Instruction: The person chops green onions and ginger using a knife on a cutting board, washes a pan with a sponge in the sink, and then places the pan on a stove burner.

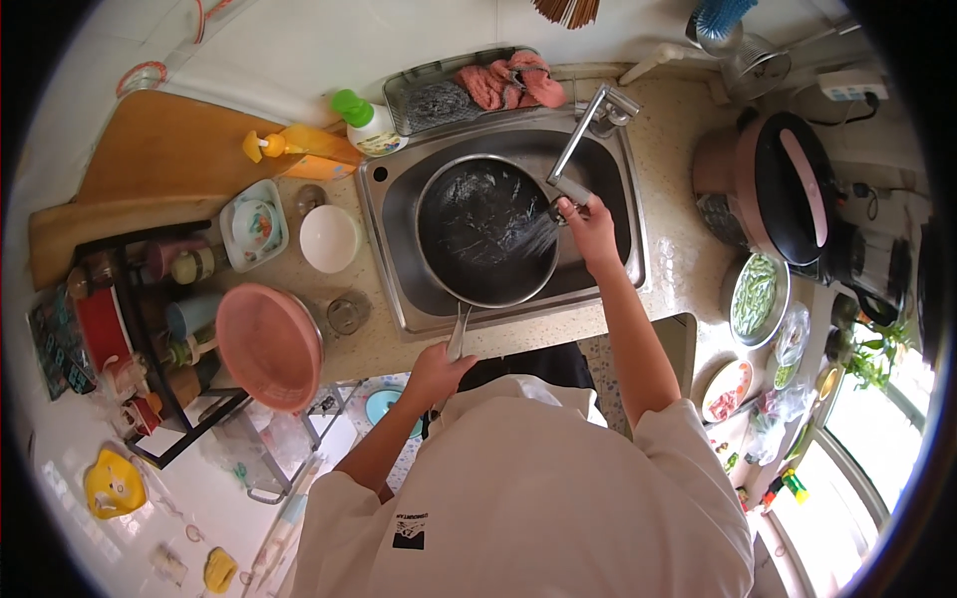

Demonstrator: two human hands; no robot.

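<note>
A dark frying pan (pixel 486 232) with a metal rim rests in or just over the stainless steel sink (pixel 598 217). Its handle (pixel 458 336) points towards my body, and my left hand (pixel 437 374) is closed around it. My right hand (pixel 593 233) grips the spray head (pixel 572 193) at the end of the chrome faucet (pixel 579 138). Water sprays from it leftward into the pan, where the dark inner surface looks wet and shiny. Whether the pan touches the sink bottom is hidden.
Pump bottles (pixel 366 123) and a wire rack with a pink cloth (pixel 516 81) stand behind the sink. Left are a white bowl (pixel 329 239), a glass (pixel 348 312) and a pink basin (pixel 269 347). Right are a pressure cooker (pixel 777 187) and a bowl of cut green vegetables (pixel 759 299).
</note>
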